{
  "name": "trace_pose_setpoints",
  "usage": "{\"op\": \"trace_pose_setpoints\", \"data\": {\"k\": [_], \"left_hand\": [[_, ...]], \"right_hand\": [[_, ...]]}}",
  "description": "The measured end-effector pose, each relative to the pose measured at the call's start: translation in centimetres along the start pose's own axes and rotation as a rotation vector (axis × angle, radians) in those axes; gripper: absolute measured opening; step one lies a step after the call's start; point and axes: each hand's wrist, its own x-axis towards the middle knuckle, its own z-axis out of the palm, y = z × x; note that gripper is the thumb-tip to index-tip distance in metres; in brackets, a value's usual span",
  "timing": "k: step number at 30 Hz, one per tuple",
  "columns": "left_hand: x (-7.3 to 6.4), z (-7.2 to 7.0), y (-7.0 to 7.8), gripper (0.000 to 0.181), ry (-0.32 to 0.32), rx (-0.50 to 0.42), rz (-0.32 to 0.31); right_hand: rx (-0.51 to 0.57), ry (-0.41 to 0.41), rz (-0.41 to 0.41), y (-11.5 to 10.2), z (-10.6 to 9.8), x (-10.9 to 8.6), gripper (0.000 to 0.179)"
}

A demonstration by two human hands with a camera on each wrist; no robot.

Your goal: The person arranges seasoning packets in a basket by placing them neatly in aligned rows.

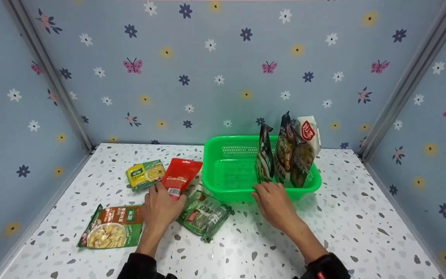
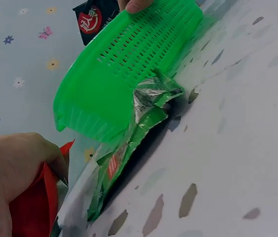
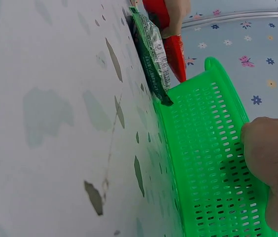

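Observation:
My left hand (image 1: 161,207) grips a red packet (image 1: 181,175) by its lower end, its top tilted up and to the right. That red packet (image 3: 176,57) also shows in the right wrist view, with the hand round it. My right hand (image 1: 276,202) holds the front rim of a green plastic basket (image 1: 223,190), fingertips curled over the edge. Inside the basket's right half stand a dark packet (image 1: 264,155), another dark packet (image 1: 285,151) and a packet with a white top (image 1: 310,133). A green packet (image 1: 205,215) lies right beside my left hand.
A yellow and green packet (image 1: 145,174) lies behind my left hand. Left of that hand lies a brown and green packet (image 1: 110,228) with a bowl picture. Flower-patterned walls (image 1: 223,62) enclose the speckled white table (image 1: 261,248) at the back and sides.

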Motion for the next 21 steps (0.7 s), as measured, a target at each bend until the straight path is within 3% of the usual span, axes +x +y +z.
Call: {"op": "trace_pose_setpoints", "data": {"k": [7, 10, 14, 21], "left_hand": [[0.1, -1.8, 1.1, 0.089, 0.090, -0.115, 0.004], [0.0, -2.2, 1.9, 0.088, 0.141, -0.184, 0.042], [-0.5, -2.2, 3.2, 0.086, 0.237, -0.282, 0.134], [-1.9, -1.5, 5.3, 0.084, 0.405, -0.407, 0.358]], "right_hand": [[0.006, -0.010, 0.005, 0.0, -0.1, 0.0, 0.018], [0.013, -0.012, 0.007, -0.1, -0.1, 0.1, 0.020], [0.016, -0.006, 0.002, -0.1, -0.2, 0.1, 0.020], [0.033, 0.018, -0.015, 0.0, -0.2, 0.0, 0.018]]}}
